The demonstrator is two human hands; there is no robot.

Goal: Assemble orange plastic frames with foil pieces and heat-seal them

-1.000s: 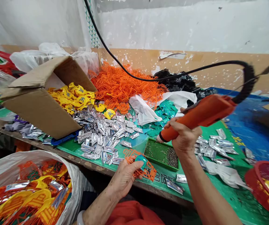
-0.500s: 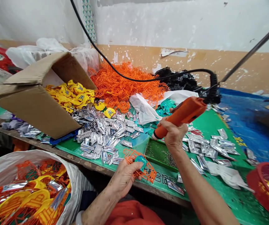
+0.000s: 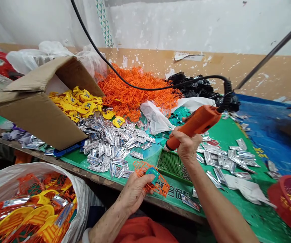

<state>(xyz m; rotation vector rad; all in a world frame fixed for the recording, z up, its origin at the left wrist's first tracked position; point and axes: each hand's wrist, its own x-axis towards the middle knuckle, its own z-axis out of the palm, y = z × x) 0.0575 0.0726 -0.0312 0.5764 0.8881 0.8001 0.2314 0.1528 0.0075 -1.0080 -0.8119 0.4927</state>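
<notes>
My left hand point(image 3: 135, 189) pinches an orange plastic lattice frame point(image 3: 163, 187) together with a teal plastic piece point(image 3: 152, 174), the thumb pressing on the teal piece near the table's front edge. Wrapped in my right hand point(image 3: 188, 145) is an orange electric screwdriver point(image 3: 198, 121), tilted, its dark collar and pale tip pointing down to the left. That tip is above the far left end of a green mesh tray point(image 3: 169, 165), which holds small dark screws point(image 3: 184, 172) toward its right side. A black cable point(image 3: 140, 88) runs from the tool's back end.
Silver foil-like parts point(image 3: 110, 145) are heaped left of centre, beside a tipped cardboard box point(image 3: 34, 114) with yellow parts point(image 3: 77, 101). Behind lie orange frames point(image 3: 135, 87) and black parts point(image 3: 198, 86). A white sack point(image 3: 84, 192) stands front left, a red basket point(image 3: 282, 202) at right.
The screwdriver's back end and its cable have shifted slightly left and down. My left hand with the frame and teal piece stays in place.
</notes>
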